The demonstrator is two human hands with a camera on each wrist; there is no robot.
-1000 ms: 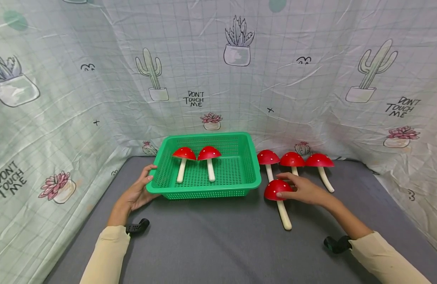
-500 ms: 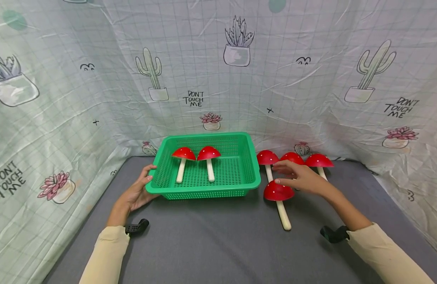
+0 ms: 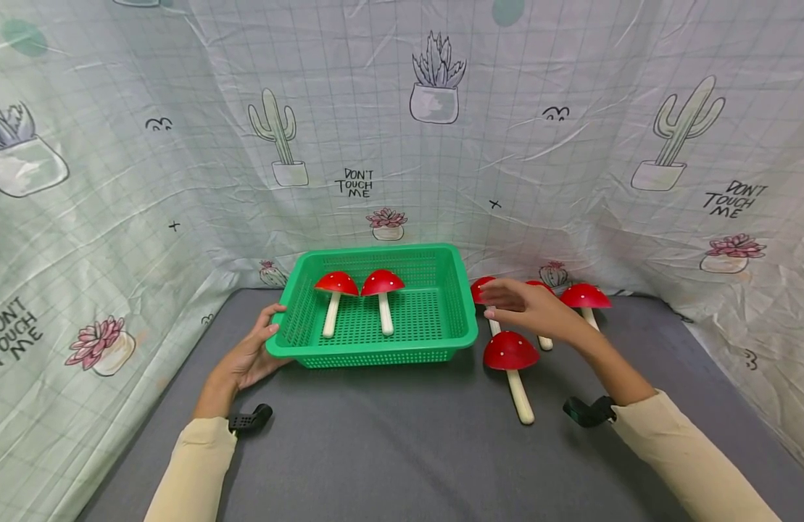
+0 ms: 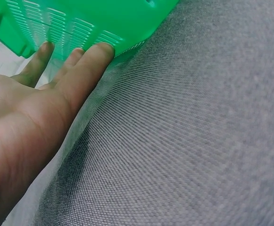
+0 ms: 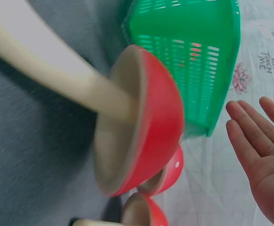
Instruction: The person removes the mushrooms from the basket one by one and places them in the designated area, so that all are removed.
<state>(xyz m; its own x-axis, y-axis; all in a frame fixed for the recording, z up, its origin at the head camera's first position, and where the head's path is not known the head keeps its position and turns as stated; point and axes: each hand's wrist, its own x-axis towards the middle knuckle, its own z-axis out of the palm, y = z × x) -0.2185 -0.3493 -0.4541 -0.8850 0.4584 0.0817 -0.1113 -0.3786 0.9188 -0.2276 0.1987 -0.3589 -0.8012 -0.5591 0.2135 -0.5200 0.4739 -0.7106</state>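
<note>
My left hand point(image 3: 248, 357) rests its straight fingers against the left end of a green perforated basket point(image 3: 375, 354); in the left wrist view the fingertips point(image 4: 104, 49) touch its slotted wall. Two toy mushrooms with red, white-dotted caps, one left point(image 3: 337, 283) and one right point(image 3: 383, 281), lie inside. My right hand point(image 3: 539, 310) hovers open and holds nothing, right of the basket. Below it lies a toy mushroom point(image 3: 511, 351) with its pale stem toward me. Behind the hand, a left mushroom point(image 3: 480, 288) and a middle mushroom point(image 3: 544, 343) are partly hidden.
Another red-capped mushroom point(image 3: 584, 296) lies at the back right, its stem partly behind my right wrist. Dark grey cloth point(image 3: 375, 442) covers the table. A cactus-print curtain point(image 3: 349, 109) rises close behind the basket and along both sides.
My right hand has let go of the front mushroom's cap, then lifted and moved up and left, over the back row. The mushroom stays lying there. My left hand has stayed at the basket.
</note>
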